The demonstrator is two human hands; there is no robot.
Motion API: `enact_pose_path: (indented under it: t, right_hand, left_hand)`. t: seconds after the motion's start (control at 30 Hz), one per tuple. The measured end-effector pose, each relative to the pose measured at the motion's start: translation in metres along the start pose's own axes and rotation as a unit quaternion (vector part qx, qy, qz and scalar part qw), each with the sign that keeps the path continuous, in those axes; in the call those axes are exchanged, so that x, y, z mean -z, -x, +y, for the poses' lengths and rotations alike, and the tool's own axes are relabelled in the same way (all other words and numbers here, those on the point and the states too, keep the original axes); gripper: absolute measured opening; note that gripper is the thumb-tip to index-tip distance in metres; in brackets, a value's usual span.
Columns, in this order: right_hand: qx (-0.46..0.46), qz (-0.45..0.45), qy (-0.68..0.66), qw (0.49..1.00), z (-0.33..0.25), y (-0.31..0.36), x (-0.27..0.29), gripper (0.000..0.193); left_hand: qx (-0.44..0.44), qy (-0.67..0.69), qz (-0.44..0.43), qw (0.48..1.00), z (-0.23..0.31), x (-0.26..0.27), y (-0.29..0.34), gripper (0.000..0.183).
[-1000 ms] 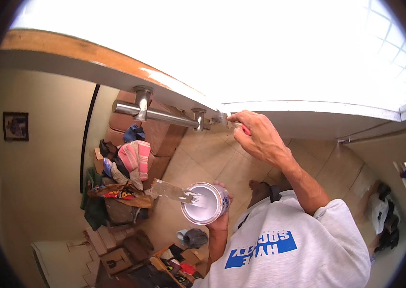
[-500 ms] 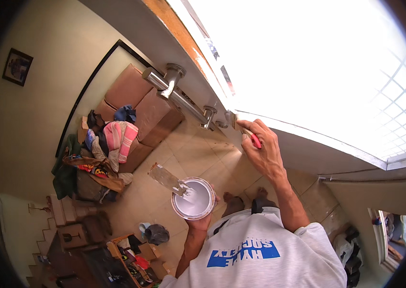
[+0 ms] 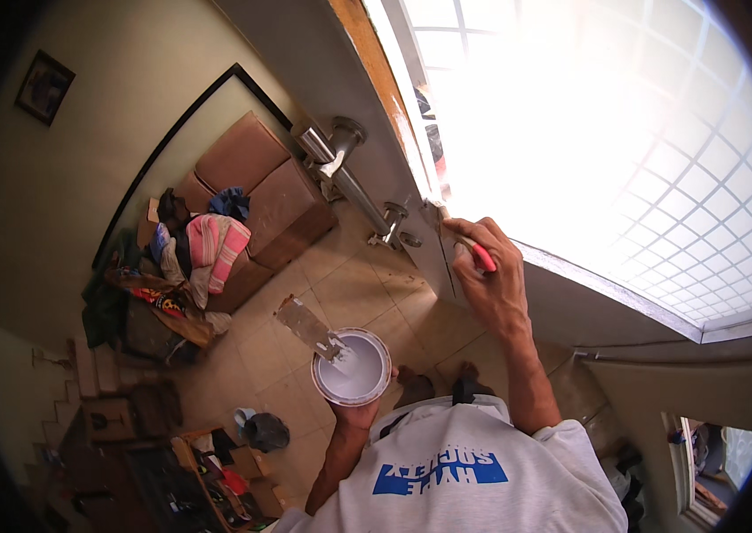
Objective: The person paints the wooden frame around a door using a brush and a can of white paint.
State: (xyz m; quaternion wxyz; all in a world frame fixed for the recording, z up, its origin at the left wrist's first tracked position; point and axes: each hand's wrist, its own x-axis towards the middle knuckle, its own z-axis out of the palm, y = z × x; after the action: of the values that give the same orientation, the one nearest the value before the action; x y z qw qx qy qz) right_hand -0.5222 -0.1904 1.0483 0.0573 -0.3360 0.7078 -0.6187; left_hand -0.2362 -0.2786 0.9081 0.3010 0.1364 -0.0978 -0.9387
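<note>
My left hand is wrapped round the underside of a round can of pale paint, held upright before my chest. A flat, paint-smeared strip leans in the can, its upper end sticking out past the rim. My right hand is closed on a paintbrush with a red-ended handle. The brush's bristles touch the grey door at the corner beside its bright glazed opening; glare and fingers partly hide them. A tubular metal door handle stands just left of the brush.
Bright gridded glazing fills the upper right. A brown sofa heaped with clothes stands at the left. Behind the can lie tiled floor, a dark bundle and an open crate of odds and ends. My bare feet are below the door.
The brush has moved slightly up the door face to the edge of the glazed opening. My view has shifted a little; the can stays in my left hand.
</note>
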Motion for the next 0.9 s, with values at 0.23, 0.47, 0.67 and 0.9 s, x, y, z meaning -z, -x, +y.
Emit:
enact_pose_path:
  t: [0.23,0.47,0.67,0.9]
  right_hand:
    - [0.011,-0.035,-0.019,0.999,-0.016,-0.021,0.013,0.034]
    - [0.103,-0.006,-0.088,0.991,-0.049,-0.028,0.031,0.035]
    - [0.132,0.013,-0.075,0.988,0.001,-0.005,0.019,0.037]
    - [0.073,-0.043,-0.066,0.994,0.028,0.01,0.012,0.043]
  left_hand:
    - [-0.003,0.033,0.001,0.999,-0.003,-0.001,-0.002,0.075]
    - [-0.013,0.047,-0.015,0.999,-0.007,-0.002,-0.004,0.075]
    - [-0.01,0.057,-0.016,0.998,-0.006,0.001,-0.002,0.072]
    - [0.002,0.04,-0.005,0.999,-0.003,-0.003,-0.001,0.076]
